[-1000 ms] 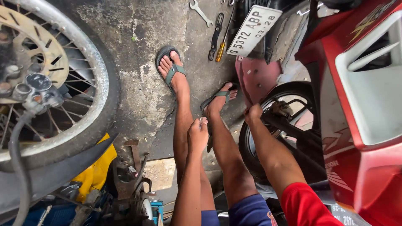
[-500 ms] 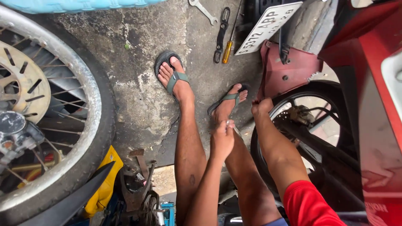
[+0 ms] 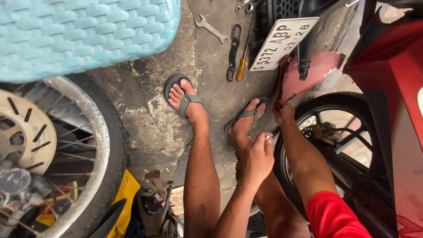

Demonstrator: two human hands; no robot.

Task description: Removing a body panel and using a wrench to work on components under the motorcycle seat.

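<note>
— What lay around us down there?

— Our left hand point(image 3: 256, 159) hung over our right shin, its grip pinched narrow on a small pale thing point(image 3: 268, 137) at the fingertips; we could not tell what it was. Our right hand point(image 3: 284, 113) was up at the lower edge of the faded red mudguard point(image 3: 315, 72), fingers curled on it, just above the rear tyre point(image 3: 308, 115) of the red motorbike point(image 3: 396, 110).

— And on the floor?

— Bare, stained concrete floor point(image 3: 145, 119) carried our two feet in grey-green sandals point(image 3: 187, 100). Past the toes lay a spanner point(image 3: 210, 28), a black tool point(image 3: 233, 53) and a screwdriver with an orange handle point(image 3: 241, 68), side by side, well apart from both hands. A white number plate point(image 3: 282, 43) hung tilted over the mudguard.

— What stood in the way?

— A loose spoked wheel point(image 3: 75, 145) with its brake disc point(image 3: 22, 128) filled the left side, and a pale blue woven basket point(image 3: 83, 35) covered the top corner. Our own legs hid the ground beneath us.

— Anything unclear?

— The clutter by our left knee, yellow cloth point(image 3: 125, 194) and dark metal parts point(image 3: 154, 202), was cut off at the edge and hard to make out.
</note>
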